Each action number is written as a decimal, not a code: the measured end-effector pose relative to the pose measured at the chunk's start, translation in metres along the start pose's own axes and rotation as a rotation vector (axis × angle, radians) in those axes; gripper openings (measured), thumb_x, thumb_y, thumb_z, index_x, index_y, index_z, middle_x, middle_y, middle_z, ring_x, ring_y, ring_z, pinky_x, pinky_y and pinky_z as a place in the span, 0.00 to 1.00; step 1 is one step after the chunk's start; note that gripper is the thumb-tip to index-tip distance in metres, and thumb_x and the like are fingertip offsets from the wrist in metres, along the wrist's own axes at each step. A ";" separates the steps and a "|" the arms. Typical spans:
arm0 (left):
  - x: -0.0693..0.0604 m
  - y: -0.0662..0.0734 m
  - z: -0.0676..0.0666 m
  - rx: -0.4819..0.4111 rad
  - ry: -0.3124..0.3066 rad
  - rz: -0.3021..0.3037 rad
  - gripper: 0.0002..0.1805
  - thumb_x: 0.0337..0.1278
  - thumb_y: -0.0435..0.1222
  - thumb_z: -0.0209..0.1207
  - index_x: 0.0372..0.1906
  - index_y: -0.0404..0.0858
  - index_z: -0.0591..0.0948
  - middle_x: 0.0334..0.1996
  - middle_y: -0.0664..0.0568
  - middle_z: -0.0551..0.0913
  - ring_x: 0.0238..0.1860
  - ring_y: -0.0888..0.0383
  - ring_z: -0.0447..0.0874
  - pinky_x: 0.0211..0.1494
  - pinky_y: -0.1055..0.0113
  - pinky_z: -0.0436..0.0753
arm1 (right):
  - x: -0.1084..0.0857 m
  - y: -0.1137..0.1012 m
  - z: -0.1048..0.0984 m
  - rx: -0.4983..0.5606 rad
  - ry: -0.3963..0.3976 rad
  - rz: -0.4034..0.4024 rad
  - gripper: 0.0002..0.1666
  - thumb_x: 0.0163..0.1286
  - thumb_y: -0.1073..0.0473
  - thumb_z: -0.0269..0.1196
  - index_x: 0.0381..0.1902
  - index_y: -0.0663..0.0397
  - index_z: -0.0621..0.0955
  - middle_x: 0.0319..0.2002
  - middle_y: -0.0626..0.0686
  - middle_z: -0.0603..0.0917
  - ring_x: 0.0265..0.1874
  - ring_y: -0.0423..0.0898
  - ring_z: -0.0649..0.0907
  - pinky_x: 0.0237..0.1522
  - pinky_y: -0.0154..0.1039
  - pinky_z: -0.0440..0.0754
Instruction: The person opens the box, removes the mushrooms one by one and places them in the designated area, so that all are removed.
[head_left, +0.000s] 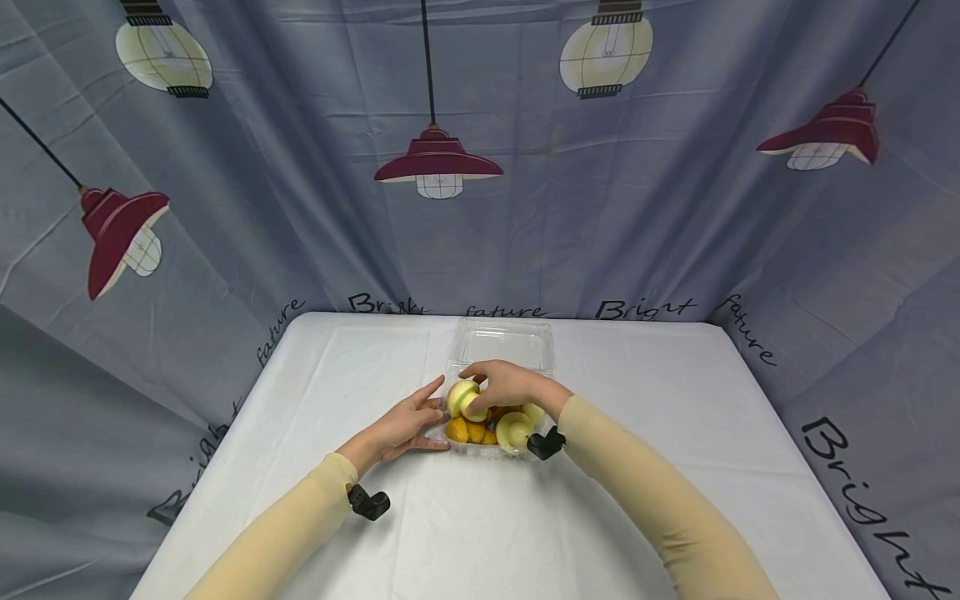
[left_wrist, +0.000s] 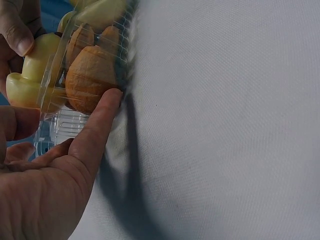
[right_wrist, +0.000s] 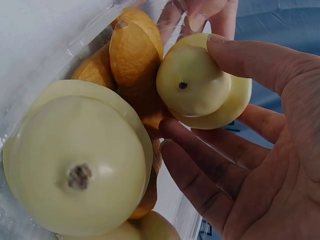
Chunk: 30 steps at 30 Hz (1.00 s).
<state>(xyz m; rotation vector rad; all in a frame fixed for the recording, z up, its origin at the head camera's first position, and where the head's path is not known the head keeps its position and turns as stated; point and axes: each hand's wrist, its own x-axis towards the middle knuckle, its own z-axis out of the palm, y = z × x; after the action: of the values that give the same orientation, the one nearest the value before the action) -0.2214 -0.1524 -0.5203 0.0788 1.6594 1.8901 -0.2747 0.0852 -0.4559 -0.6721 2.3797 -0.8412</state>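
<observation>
A clear plastic clamshell box [left_wrist: 70, 120] holds pale yellow, pear-shaped fruits with a narrow neck, and several orange-brown oval fruits [right_wrist: 135, 55]. My right hand [head_left: 506, 385] pinches one pale yellow pear-shaped fruit [right_wrist: 192, 90] at the box's left part, thumb on one side and fingertips beneath. A larger-looking pale yellow fruit [right_wrist: 75, 160] lies near the right wrist camera, stem spot facing up. My left hand [head_left: 405, 423] rests against the box's left side with fingers spread. In the left wrist view, one straight digit touches the wall beside an orange-brown fruit [left_wrist: 90, 80].
The box's transparent lid [head_left: 502, 343] lies folded back on the far side. A white cloth covers the table [head_left: 637, 383]. Behind it hangs a grey-blue curtain [head_left: 510, 250] printed with lamps and lettering. Both wrists carry small black cameras [head_left: 369, 502].
</observation>
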 end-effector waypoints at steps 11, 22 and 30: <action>0.000 0.000 0.000 -0.006 0.004 -0.001 0.41 0.78 0.26 0.45 0.85 0.54 0.44 0.81 0.35 0.41 0.77 0.34 0.54 0.56 0.45 0.86 | -0.001 0.000 0.003 0.021 0.001 0.009 0.43 0.62 0.50 0.74 0.74 0.49 0.73 0.64 0.56 0.78 0.53 0.47 0.79 0.58 0.48 0.80; 0.000 -0.001 0.000 -0.010 0.009 -0.002 0.40 0.79 0.27 0.45 0.84 0.56 0.45 0.81 0.35 0.42 0.77 0.35 0.54 0.55 0.45 0.86 | -0.001 0.002 0.004 0.070 0.007 0.001 0.42 0.62 0.54 0.74 0.73 0.49 0.73 0.62 0.56 0.78 0.50 0.47 0.80 0.53 0.46 0.82; 0.000 0.001 0.001 -0.027 0.009 0.003 0.41 0.77 0.26 0.46 0.84 0.54 0.46 0.81 0.34 0.41 0.77 0.33 0.51 0.55 0.44 0.86 | -0.006 0.008 -0.002 0.072 0.048 -0.069 0.40 0.62 0.55 0.72 0.72 0.49 0.74 0.61 0.53 0.79 0.53 0.50 0.79 0.55 0.47 0.80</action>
<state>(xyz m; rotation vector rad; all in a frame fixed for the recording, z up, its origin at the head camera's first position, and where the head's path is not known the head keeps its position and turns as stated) -0.2213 -0.1516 -0.5195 0.0625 1.6405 1.9171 -0.2735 0.0949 -0.4577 -0.7163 2.3683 -0.9773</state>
